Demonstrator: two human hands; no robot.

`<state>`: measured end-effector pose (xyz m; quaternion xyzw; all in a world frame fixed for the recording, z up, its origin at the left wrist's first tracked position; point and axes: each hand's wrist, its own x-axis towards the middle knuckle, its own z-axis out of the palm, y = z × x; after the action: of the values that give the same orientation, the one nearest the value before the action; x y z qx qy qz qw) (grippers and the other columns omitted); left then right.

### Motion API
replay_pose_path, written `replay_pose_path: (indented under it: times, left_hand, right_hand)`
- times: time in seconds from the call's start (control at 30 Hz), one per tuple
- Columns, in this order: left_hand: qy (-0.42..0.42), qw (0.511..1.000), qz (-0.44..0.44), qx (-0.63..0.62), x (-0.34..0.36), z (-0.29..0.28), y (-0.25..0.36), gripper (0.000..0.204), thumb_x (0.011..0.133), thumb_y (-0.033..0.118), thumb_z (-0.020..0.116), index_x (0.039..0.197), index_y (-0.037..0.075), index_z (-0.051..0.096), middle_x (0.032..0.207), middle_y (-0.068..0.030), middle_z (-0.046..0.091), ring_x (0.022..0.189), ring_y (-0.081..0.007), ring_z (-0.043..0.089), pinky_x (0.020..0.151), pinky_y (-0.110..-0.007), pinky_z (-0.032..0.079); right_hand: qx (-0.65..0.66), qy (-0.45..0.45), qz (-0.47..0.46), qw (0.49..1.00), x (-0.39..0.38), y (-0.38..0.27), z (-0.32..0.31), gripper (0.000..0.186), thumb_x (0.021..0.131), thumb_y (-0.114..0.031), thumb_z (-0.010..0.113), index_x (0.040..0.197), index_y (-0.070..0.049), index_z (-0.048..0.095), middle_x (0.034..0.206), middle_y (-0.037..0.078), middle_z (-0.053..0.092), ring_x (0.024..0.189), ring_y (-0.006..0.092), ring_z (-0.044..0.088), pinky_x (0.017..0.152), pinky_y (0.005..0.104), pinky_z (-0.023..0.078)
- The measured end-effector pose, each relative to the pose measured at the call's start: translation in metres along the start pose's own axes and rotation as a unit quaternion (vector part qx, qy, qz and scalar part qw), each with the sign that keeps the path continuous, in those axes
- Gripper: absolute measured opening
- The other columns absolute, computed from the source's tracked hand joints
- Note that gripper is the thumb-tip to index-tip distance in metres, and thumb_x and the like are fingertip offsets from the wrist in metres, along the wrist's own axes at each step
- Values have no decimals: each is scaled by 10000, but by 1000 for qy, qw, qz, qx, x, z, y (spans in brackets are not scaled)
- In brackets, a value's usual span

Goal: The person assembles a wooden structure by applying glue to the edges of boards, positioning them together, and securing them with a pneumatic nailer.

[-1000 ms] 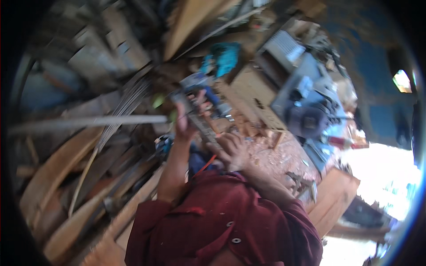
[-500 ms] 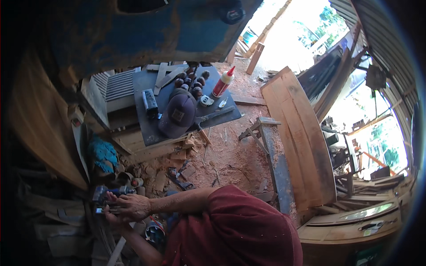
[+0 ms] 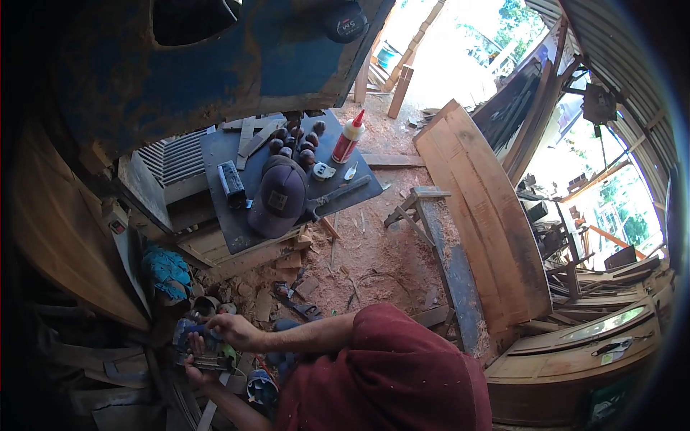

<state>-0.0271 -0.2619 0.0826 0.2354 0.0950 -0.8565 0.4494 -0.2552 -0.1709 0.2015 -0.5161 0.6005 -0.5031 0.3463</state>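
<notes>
A blue power tool, low at about 8 o'clock among wood offcuts, is gripped by both hands: the right hand is closed over its top, the left hand wrapped beneath, fingers curled shut. The tool is judged rigid and fairly heavy, best held by its body, clear of any working edge. Little free room is left by stacked planks; more is offered by the sawdust floor at 3 o'clock
</notes>
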Motion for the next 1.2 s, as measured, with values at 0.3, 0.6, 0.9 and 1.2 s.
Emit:
replay_pose_path:
  times: [0.3, 0.6, 0.9, 1.2]
  left_hand:
    - [76, 889, 142, 429, -16, 27, -75, 530, 936, 205, 389, 1394, -31, 515, 1390, -162, 587, 1321, -300, 531, 1159, -434, 383]
    - [53, 965, 136, 218, 12, -37, -38, 473, 979, 328, 473, 1301, -4, 572, 1271, -126, 656, 1227, -268, 603, 1126, -436, 419]
    - [148, 919, 115, 345, -11, -14, -3, 560, 989, 485, 545, 1253, -6, 589, 1269, -111, 659, 1200, -248, 615, 1102, -402, 433]
    - [21, 966, -10, 258, -42, -8, -13, 342, 1028, 346, 528, 1151, 47, 636, 1074, -72, 671, 1046, -199, 628, 972, -392, 494]
  right_hand:
    - [33, 51, -106, 993, -8, -3, 3, 281, 911, -87, 605, 1191, -81, 597, 1018, 150, 519, 937, 373, 592, 773, 445, 502]
    - [-30, 31, -278, 960, 14, 0, 49, 300, 781, -87, 666, 1065, -76, 571, 944, 135, 509, 836, 354, 571, 691, 438, 486]
    - [2, -68, -196, 978, 8, -21, 53, 269, 787, -98, 637, 1042, -38, 575, 973, 160, 509, 785, 394, 608, 654, 476, 508]
    - [-192, -321, -209, 903, -30, 31, 45, 436, 877, -250, 644, 1200, -22, 461, 1029, 199, 561, 779, 435, 630, 624, 502, 516]
